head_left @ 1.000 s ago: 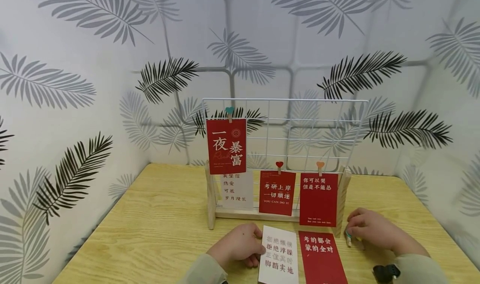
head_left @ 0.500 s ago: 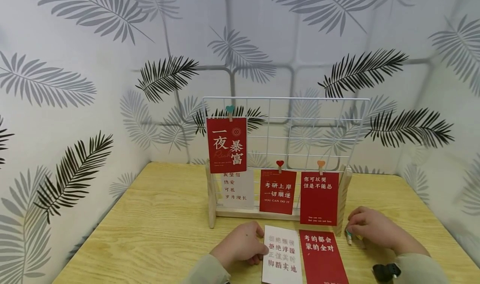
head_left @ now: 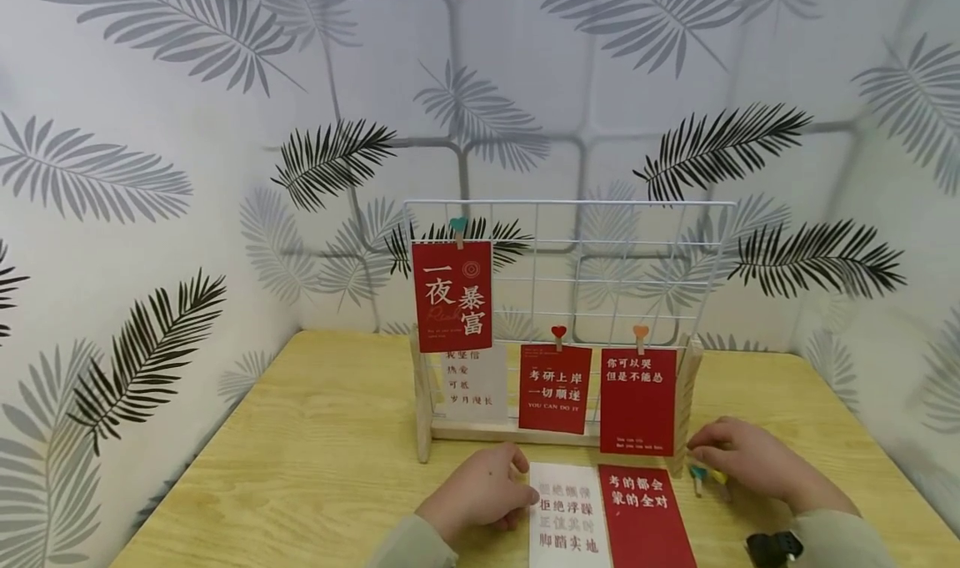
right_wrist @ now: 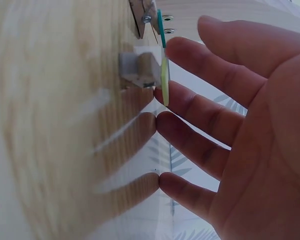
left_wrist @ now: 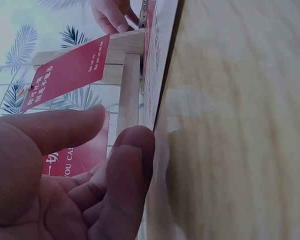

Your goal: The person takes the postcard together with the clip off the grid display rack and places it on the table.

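Apparently choosing a clip (head_left: 698, 475) at half past four from the rack (head_left: 480, 431), with right hand (head_left: 750, 461) and left hand (head_left: 480, 489) loose and empty, probably needing a pinch next.

"What's the bench (head_left: 315, 451) like?"
"Yellowish wood grain, with rounded back corners. Its surface is glossy enough to mirror things in the right wrist view."
"What stands on it?"
"A rack (head_left: 480, 431), on wooden feet, towards the back."
"And in front of that?"
"A white card (head_left: 568, 522) and a red card (head_left: 647, 514), lying flat side by side. The white one has four lines of characters, two pale and two dark; the red has two white lines near its top."
"Anything else?"
"A teal clip (head_left: 698, 476) and a yellow clip (head_left: 720, 477), next to each other by the rack's right foot."
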`<state>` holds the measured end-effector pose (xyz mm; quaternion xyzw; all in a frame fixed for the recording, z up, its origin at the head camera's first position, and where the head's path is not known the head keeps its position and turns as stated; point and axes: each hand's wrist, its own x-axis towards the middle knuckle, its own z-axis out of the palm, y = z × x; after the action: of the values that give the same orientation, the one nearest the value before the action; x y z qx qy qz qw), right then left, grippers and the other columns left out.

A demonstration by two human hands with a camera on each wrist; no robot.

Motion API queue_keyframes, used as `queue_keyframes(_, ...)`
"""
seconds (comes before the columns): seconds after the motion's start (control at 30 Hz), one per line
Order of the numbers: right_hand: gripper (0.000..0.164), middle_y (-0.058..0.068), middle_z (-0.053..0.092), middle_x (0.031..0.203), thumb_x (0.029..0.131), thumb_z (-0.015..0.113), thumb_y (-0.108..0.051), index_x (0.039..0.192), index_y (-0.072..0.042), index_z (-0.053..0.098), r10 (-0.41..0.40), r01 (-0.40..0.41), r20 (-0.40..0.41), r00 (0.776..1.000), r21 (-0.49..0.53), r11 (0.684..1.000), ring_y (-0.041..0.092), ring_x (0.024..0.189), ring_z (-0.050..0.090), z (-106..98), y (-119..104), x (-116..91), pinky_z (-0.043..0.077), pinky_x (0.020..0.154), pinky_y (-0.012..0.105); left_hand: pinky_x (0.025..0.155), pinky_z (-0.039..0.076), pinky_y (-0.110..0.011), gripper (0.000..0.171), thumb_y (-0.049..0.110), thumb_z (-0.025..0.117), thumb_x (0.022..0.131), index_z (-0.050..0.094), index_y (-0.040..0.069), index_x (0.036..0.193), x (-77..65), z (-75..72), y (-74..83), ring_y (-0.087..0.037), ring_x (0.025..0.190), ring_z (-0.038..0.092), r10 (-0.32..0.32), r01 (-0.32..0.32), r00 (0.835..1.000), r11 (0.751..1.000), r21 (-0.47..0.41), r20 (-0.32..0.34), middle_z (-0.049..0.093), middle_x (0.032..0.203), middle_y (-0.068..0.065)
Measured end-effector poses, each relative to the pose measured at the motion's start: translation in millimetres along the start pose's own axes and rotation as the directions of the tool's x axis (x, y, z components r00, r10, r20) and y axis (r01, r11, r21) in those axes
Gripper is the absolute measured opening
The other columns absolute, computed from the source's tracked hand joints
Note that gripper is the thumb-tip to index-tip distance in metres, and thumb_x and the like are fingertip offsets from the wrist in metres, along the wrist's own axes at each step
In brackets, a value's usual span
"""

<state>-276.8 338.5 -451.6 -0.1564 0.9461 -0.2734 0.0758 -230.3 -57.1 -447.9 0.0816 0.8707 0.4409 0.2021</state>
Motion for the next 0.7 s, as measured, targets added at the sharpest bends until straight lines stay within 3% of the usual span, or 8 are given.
queue_keyframes(0.2, 0.025, 0.001, 0.069, 0.108, 0.100, 0.065, -0.031, 0.113, -0.012, 0.073, 0.018, -0.018, -0.014, 1.000, 0.026, 1.000, 0.025, 0.103, 0.064, 1.1, 0.7, -2.9, 0.052, 0.087, 0.050, 0.052, 0.047, -0.035, 0.030, 0.021, 0.077, 0.090, 0.058, 0.012, 0.112, -3.0, 0.4, -0.1, -0.021, 0.053, 0.058, 0.064, -0.065, 0.997, 0.998, -0.010, -0.040, 0.065, 0.067, -0.008)
queue_keyframes(0.5, 0.031, 0.008, 0.067, 0.118, 0.100, 0.063, -0.036, 0.117, -0.011, 0.072, 0.069, -0.067, -0.037, 0.997, 0.049, 0.997, 0.033, 0.112, 0.061, -3.7, -2.8, -2.5, 0.049, 0.091, 0.059, 0.052, 0.048, -0.036, 0.031, 0.020, 0.076, 0.091, 0.059, 0.013, 0.117, -3.2, -2.1, 2.1, -0.023, 0.056, 0.060, 0.104, -0.104, 0.993, 0.995, -0.002, -0.046, 0.066, 0.072, -0.006)
queue_keyframes(0.7, 0.030, 0.011, 0.067, 0.120, 0.101, 0.062, -0.035, 0.116, -0.011, 0.072, 0.016, -0.015, -0.095, 0.995, 0.009, 1.000, 0.038, 0.115, 0.060, -7.3, -4.0, -5.1, 0.049, 0.091, 0.059, 0.053, 0.050, -0.037, 0.033, 0.022, 0.074, 0.094, 0.058, 0.014, 0.121, -4.2, -8.0, 3.0, -0.025, 0.059, 0.062, 0.123, -0.122, 0.990, 0.992, 0.009, -0.063, 0.065, 0.076, -0.005)
